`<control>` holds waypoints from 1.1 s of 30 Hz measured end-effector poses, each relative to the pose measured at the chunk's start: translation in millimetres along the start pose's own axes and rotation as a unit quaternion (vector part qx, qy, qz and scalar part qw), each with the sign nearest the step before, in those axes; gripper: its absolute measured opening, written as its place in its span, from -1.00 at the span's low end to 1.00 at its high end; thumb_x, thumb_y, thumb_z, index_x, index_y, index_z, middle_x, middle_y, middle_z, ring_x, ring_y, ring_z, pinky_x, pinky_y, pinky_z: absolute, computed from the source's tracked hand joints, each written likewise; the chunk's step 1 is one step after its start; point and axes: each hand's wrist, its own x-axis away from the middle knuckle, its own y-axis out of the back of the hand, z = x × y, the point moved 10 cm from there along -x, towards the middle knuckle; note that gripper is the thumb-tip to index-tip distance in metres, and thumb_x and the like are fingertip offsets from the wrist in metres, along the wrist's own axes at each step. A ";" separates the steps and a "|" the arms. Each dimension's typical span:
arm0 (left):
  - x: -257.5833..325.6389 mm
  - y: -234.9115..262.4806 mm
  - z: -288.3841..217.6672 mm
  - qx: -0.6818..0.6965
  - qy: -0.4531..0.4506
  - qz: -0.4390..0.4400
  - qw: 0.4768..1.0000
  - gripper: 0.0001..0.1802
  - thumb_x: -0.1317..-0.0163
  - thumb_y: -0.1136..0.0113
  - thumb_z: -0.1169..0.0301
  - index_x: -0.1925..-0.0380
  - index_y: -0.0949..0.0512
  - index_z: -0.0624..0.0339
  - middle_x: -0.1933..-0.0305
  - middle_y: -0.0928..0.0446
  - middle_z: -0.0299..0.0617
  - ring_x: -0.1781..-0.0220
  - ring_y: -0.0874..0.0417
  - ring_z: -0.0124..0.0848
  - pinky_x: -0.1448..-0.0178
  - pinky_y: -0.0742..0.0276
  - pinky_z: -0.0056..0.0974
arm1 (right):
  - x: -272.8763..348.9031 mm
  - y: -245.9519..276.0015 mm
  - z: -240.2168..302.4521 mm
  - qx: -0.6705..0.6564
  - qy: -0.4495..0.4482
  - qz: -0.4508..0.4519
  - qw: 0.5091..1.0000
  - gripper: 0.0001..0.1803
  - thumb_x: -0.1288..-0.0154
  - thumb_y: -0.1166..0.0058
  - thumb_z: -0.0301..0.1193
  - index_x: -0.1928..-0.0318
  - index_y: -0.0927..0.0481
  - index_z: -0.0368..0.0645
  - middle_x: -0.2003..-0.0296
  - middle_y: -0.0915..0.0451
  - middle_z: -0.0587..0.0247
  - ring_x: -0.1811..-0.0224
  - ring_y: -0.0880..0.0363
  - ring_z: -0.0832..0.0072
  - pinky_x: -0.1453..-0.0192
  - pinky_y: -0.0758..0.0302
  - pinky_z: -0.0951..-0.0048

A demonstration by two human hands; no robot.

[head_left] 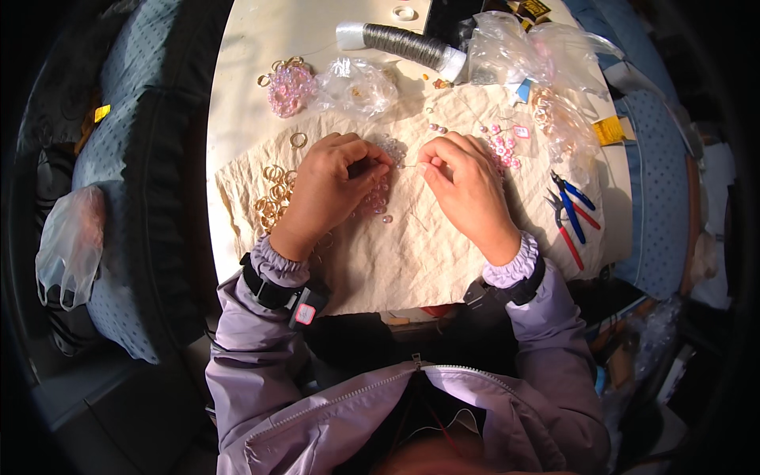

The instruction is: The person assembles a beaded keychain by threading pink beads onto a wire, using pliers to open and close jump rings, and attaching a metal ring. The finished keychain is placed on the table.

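Observation:
Over the cloth, my left hand is closed, its thumb and fingers pinched together; what lies between them is too small to make out. Facing it, my right hand pinches a thin wire between thumb and forefinger. This wire spans the small gap between the fingertips of both hands. Clear pink beads lie beside and partly under my left hand. Left of that wrist sit several gold rings. Just beyond my right hand are pink and white beads.
A beige cloth covers the table. To the right lie two cutters or pliers with blue and red handles. Farther back are a spool of grey wire, a pink bead bundle and clear plastic bags.

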 end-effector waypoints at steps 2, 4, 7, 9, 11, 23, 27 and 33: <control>-0.7 0.3 -4.9 -0.002 -0.018 -0.011 1.000 -0.87 -0.11 -0.42 0.55 0.30 -0.73 0.21 0.43 -0.57 -0.22 0.31 -0.59 -0.33 0.20 -0.51 -0.28 | -0.8 -0.9 0.3 -0.003 0.005 0.002 1.000 -0.88 -0.17 -0.25 -0.51 0.34 -0.54 -0.12 0.37 -0.53 0.30 0.24 -0.52 0.25 0.06 -0.42 0.20; -1.1 -0.1 -7.3 -0.018 -0.026 -0.008 0.999 -0.87 -0.10 -0.43 0.54 0.31 -0.73 0.20 0.43 -0.57 -0.22 0.32 -0.59 -0.31 0.20 -0.52 -0.27 | -1.1 -1.5 0.4 -0.007 0.008 0.003 1.000 -0.88 -0.18 -0.25 -0.50 0.34 -0.54 -0.12 0.37 -0.54 0.30 0.23 -0.53 0.25 0.07 -0.42 0.20; -1.2 -1.2 -8.2 -0.025 -0.031 -0.003 0.999 -0.86 -0.09 -0.45 0.51 0.32 -0.73 0.20 0.44 -0.57 -0.22 0.33 -0.58 -0.29 0.20 -0.52 -0.24 | -1.3 -4.0 -0.8 -0.017 0.005 0.013 1.000 -0.89 -0.18 -0.26 -0.50 0.35 -0.55 -0.13 0.37 -0.55 0.28 0.22 -0.53 0.24 0.07 -0.42 0.20; -1.2 -1.7 -7.8 -0.031 -0.035 -0.002 0.999 -0.86 -0.08 -0.47 0.50 0.33 -0.73 0.20 0.45 -0.56 -0.22 0.34 -0.58 -0.28 0.21 -0.52 -0.23 | -1.0 -5.0 -0.8 -0.029 0.008 0.014 0.999 -0.89 -0.18 -0.26 -0.50 0.35 -0.55 -0.14 0.36 -0.56 0.27 0.21 -0.53 0.22 0.07 -0.43 0.19; -1.5 -1.4 -7.7 -0.038 -0.041 -0.006 0.998 -0.86 -0.07 -0.48 0.49 0.34 -0.72 0.21 0.45 -0.56 -0.22 0.35 -0.57 -0.28 0.22 -0.51 -0.23 | -0.6 -5.9 0.9 -0.047 0.015 0.010 0.999 -0.89 -0.18 -0.26 -0.50 0.35 -0.55 -0.14 0.36 -0.57 0.26 0.20 -0.53 0.21 0.07 -0.44 0.19; 4.1 9.8 -42.0 0.006 -0.056 -0.022 0.998 -0.86 -0.03 -0.41 0.51 0.36 -0.68 0.21 0.40 -0.59 -0.19 0.30 -0.54 -0.21 0.09 -0.43 -0.21 | 10.9 21.8 35.7 -0.116 0.103 -0.030 0.988 -0.85 -0.24 -0.29 -0.46 0.24 -0.57 -0.15 0.32 -0.64 0.26 0.21 -0.62 0.27 0.09 -0.54 0.27; 10.6 4.4 -70.0 -0.030 -0.068 -0.023 0.997 -0.87 -0.06 -0.39 0.49 0.37 -0.66 0.22 0.41 -0.57 -0.20 0.31 -0.54 -0.23 0.08 -0.41 -0.20 | 26.3 42.3 35.7 -0.135 0.088 -0.067 0.985 -0.87 -0.22 -0.30 -0.51 0.27 -0.58 -0.18 0.35 -0.63 0.26 0.26 -0.62 0.32 0.14 -0.55 0.33; 8.2 -11.0 -103.8 -0.070 -0.085 -0.028 0.994 -0.88 -0.07 -0.37 0.52 0.39 -0.62 0.25 0.43 -0.56 -0.19 0.35 -0.55 -0.28 0.14 -0.45 -0.22 | 46.4 61.5 14.0 -0.160 0.031 -0.072 0.984 -0.88 -0.21 -0.25 -0.51 0.28 -0.56 -0.12 0.32 -0.65 0.32 0.22 -0.64 0.30 0.10 -0.57 0.28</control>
